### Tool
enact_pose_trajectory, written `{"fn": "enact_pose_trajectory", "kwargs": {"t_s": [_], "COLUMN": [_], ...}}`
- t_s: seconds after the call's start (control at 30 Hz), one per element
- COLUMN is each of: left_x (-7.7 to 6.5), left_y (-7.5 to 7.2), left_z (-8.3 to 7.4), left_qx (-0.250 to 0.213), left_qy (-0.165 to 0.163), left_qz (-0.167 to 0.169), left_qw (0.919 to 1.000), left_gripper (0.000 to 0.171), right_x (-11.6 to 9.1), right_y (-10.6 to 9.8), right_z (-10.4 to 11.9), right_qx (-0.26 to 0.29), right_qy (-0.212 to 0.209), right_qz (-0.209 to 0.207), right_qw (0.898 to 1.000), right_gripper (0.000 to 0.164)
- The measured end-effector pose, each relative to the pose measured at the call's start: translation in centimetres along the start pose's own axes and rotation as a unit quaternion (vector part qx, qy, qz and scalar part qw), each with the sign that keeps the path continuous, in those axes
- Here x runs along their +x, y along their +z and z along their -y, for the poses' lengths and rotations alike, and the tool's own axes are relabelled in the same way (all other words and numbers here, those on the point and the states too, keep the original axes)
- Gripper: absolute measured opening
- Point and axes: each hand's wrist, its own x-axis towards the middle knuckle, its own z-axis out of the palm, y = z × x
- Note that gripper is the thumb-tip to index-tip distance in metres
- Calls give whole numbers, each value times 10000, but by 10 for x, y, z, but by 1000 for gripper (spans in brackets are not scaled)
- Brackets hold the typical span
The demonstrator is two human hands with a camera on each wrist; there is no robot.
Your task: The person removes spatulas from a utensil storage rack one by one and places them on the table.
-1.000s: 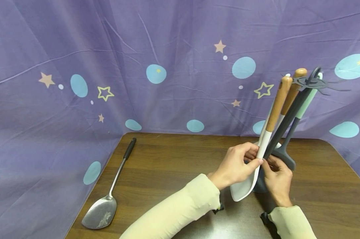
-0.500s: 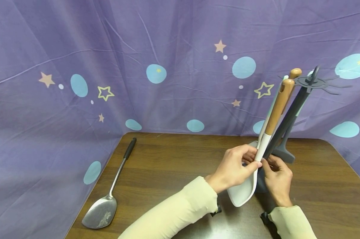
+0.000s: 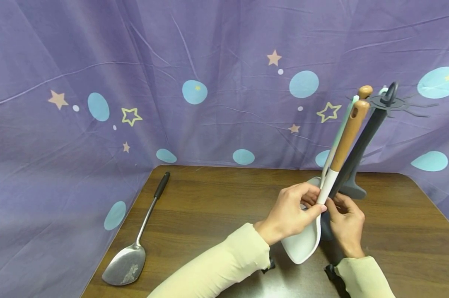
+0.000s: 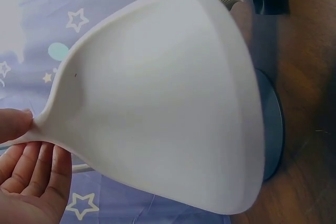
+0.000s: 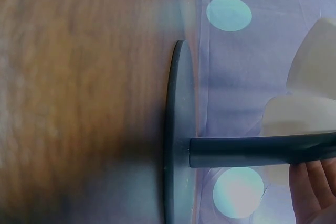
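Observation:
Near the table's right side stands a dark utensil rack [image 3: 362, 145], its top ring fitted with thin hooks. My left hand [image 3: 291, 211] pinches the white neck of a wooden-handled spatula [image 3: 345, 140] between thumb and fingers. That spatula's broad white head [image 4: 157, 93] fills much of the left wrist view. Low on the rack's pole, my right hand [image 3: 347, 225] grips with thumb and fingers. Behind the spatula are a mint-handled utensil [image 3: 343, 124], another wooden handle [image 3: 365, 92] and a dark-headed utensil [image 3: 353, 190]. I cannot tell whether the spatula's handle is on a hook.
A metal wok turner [image 3: 127, 265] with a black handle lies at the table's left. The rack's round base [image 5: 181, 114] sits on the wooden table [image 3: 224, 194]. A purple patterned curtain [image 3: 224, 82] hangs behind and beside the table.
The white spatula's head has shifted down and left with my left hand. The other hanging utensils have swung round the pole, the dark-headed one slipping further behind it. My right hand stays in place.

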Motion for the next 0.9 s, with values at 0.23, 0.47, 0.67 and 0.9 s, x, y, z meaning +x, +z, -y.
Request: {"fn": "enact_pose_trajectory", "kwargs": {"t_s": [0.23, 0.47, 0.67, 0.9], "left_x": [0, 1, 1, 0], "left_y": [1, 2, 1, 1], "left_z": [-2, -5, -5, -4], "left_qx": [191, 161, -1, -450], "left_qy": [6, 3, 3, -73], "left_qz": [-13, -65, -84, -93], "left_qw": [9998, 9998, 10000, 9989], "left_gripper": [19, 19, 19, 20], "right_x": [0, 0, 0, 0], "right_y": [-1, -1, -1, 0], "right_z": [-1, -2, 2, -1], "right_qx": [6, 12, -58, 60], "right_qy": [-2, -6, -32, -39], "right_qz": [40, 59, 48, 43], "right_qw": [10000, 10000, 10000, 10000], "right_gripper": [14, 14, 13, 13]}}
